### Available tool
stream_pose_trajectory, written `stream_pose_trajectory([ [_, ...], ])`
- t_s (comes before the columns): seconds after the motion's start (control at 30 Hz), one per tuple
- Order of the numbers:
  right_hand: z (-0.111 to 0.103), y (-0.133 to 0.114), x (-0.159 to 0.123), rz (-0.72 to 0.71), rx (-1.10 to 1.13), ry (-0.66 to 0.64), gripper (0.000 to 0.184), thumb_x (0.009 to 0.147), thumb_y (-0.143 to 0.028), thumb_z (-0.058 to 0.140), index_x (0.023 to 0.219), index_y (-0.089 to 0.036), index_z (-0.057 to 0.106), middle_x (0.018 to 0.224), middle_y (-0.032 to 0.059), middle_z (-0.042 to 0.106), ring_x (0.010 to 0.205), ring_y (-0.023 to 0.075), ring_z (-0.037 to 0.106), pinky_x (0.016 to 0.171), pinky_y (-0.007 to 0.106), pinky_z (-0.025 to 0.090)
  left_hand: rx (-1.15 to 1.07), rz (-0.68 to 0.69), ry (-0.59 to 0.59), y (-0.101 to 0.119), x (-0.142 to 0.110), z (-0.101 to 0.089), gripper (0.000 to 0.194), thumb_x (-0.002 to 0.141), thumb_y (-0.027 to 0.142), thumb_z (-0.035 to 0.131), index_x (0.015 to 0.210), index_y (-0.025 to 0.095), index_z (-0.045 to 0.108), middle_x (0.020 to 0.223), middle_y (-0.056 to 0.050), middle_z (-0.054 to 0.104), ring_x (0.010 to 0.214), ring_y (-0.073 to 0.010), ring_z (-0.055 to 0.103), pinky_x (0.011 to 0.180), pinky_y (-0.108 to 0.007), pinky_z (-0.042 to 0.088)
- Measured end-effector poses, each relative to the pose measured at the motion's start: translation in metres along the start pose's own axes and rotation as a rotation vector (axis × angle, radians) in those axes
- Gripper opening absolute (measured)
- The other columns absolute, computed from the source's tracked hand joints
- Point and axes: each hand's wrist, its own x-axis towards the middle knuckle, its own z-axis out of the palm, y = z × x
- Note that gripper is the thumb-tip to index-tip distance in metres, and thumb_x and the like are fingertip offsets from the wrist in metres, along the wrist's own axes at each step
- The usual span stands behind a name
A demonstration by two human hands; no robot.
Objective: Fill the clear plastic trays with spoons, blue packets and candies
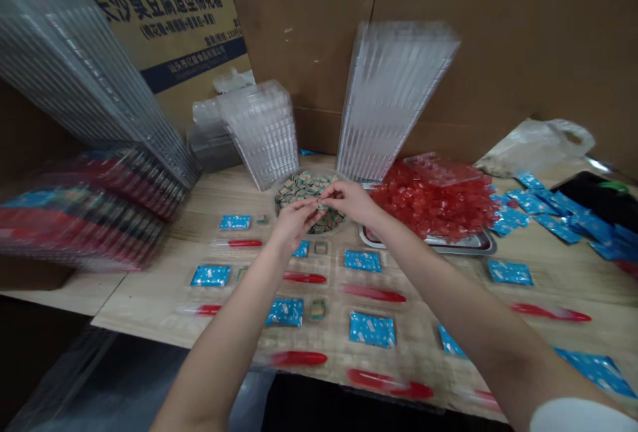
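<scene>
My left hand (294, 222) and my right hand (351, 201) meet above a round dish (343, 219) heaped with small striped candy cubes. Their fingertips pinch one small candy cube (321, 207) between them, partly hidden by my fingers. Just beyond the dish, a metal tray (478, 243) holds a heap of red wrapped candies (433, 203). Below my forearms, clear moulded trays lie on the wooden table (149, 302), holding blue sachets (362, 260), red spoons (373, 294) and single candy cubes (318, 309).
Tall stacks of clear plastic trays (386, 100) stand against cardboard sheets (309, 40) at the back. Filled trays (84, 232) are stacked at the left. Loose blue sachets (558, 228), a white plastic bag (535, 146) and a black object (598, 199) lie to the right.
</scene>
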Motion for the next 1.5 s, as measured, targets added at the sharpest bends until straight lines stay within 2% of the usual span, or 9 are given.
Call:
stream_pose_trajectory([
  [0.27, -0.003, 0.003, 0.013, 0.023, -0.386, -0.046, 0.016, 0.082, -0.022, 0.054, 0.091, -0.015, 0.065, 0.075, 0.0012, 0.066, 0.069, 0.0124, 0.059, 0.066, 0.025, 0.046, 0.035, 0.04, 0.026, 0.012, 0.005, -0.015, 0.019, 0.061, 0.012, 0.075, 0.079, 0.014, 0.067, 0.076, -0.002, 0.068, 0.066, -0.0092, 0.063, 0.074, -0.025, 0.053],
  [0.47, 0.007, 0.027, 0.015, 0.021, -0.585, -0.066, 0.006, 0.067, -0.008, 0.066, 0.07, -0.013, 0.066, 0.091, 0.0113, 0.065, 0.095, 0.0234, 0.056, 0.087, 0.036, 0.04, 0.12, 0.212, 0.169, 0.01, 0.015, -0.032, 0.022, 0.058, 0.018, 0.074, 0.077, 0.016, 0.062, 0.071, 0.002, 0.064, 0.065, -0.0094, 0.061, 0.072, -0.026, 0.051],
  [0.6, 0.009, 0.026, 0.017, 0.055, -0.577, -0.062, 0.004, 0.068, -0.01, 0.067, 0.071, -0.013, 0.067, 0.089, 0.0103, 0.065, 0.092, 0.0221, 0.057, 0.083, 0.034, 0.042, 0.218, 0.266, 0.176, 0.003, 0.018, -0.033, 0.023, 0.055, 0.019, 0.074, 0.075, 0.015, 0.063, 0.065, 0.003, 0.063, 0.06, -0.01, 0.059, 0.068, -0.026, 0.049],
  [0.73, -0.001, 0.011, 0.019, 0.092, -0.46, -0.077, 0.016, 0.081, -0.026, 0.058, 0.086, -0.015, 0.068, 0.078, 0.003, 0.068, 0.07, 0.0132, 0.06, 0.064, 0.025, 0.045, 0.284, 0.263, 0.148, 0.0, 0.019, -0.028, 0.025, 0.053, 0.019, 0.074, 0.076, 0.015, 0.067, 0.062, 0.003, 0.063, 0.057, -0.0102, 0.057, 0.063, -0.024, 0.047],
  [0.83, -0.003, 0.0, 0.02, 0.096, -0.327, -0.166, 0.013, 0.077, -0.026, 0.061, 0.082, -0.017, 0.07, 0.068, -0.0009, 0.067, 0.059, 0.0103, 0.057, 0.055, 0.021, 0.043, 0.288, 0.227, 0.101, -0.001, 0.017, -0.023, 0.024, 0.053, 0.02, 0.074, 0.076, 0.015, 0.067, 0.061, 0.002, 0.064, 0.057, -0.0108, 0.058, 0.061, -0.024, 0.047],
  [0.97, 0.002, -0.007, 0.022, 0.06, -0.38, -0.169, 0.005, 0.069, -0.014, 0.065, 0.07, -0.017, 0.069, 0.066, -0.0011, 0.066, 0.06, 0.0103, 0.057, 0.056, 0.021, 0.04, 0.253, 0.172, 0.047, 0.0, 0.013, -0.019, 0.025, 0.054, 0.026, 0.075, 0.075, 0.015, 0.067, 0.067, -0.001, 0.066, 0.061, -0.0119, 0.061, 0.067, -0.028, 0.05],
  [1.13, 0.004, -0.007, 0.028, 0.043, -0.541, -0.131, 0.014, 0.075, -0.023, 0.062, 0.086, -0.018, 0.069, 0.075, -0.0001, 0.068, 0.068, 0.0127, 0.06, 0.062, 0.022, 0.042, 0.268, 0.193, 0.053, 0.003, 0.012, -0.023, 0.032, 0.053, 0.031, 0.078, 0.077, 0.014, 0.065, 0.072, -0.003, 0.067, 0.067, -0.0147, 0.063, 0.073, -0.033, 0.05],
  [1.33, 0.009, 0.012, 0.025, 0.089, -0.765, -0.051, 0.014, 0.078, -0.015, 0.057, 0.086, -0.013, 0.068, 0.097, 0.0135, 0.066, 0.093, 0.0232, 0.059, 0.08, 0.031, 0.043, 0.439, 0.446, 0.183, 0.01, 0.003, -0.025, 0.031, 0.059, 0.017, 0.073, 0.088, 0.018, 0.063, 0.081, -0.001, 0.065, 0.076, -0.0151, 0.061, 0.079, -0.028, 0.045],
  [1.5, 0.021, 0.025, 0.02, 0.092, -0.761, -0.012, 0.022, 0.078, -0.009, 0.052, 0.095, -0.011, 0.066, 0.106, 0.0175, 0.063, 0.1, 0.0251, 0.056, 0.084, 0.034, 0.042, 0.838, 0.754, 0.18, 0.012, -0.02, -0.021, 0.045, 0.07, 0.01, 0.061, 0.112, 0.024, 0.054, 0.096, -0.003, 0.066, 0.084, -0.0172, 0.061, 0.084, -0.031, 0.044],
])
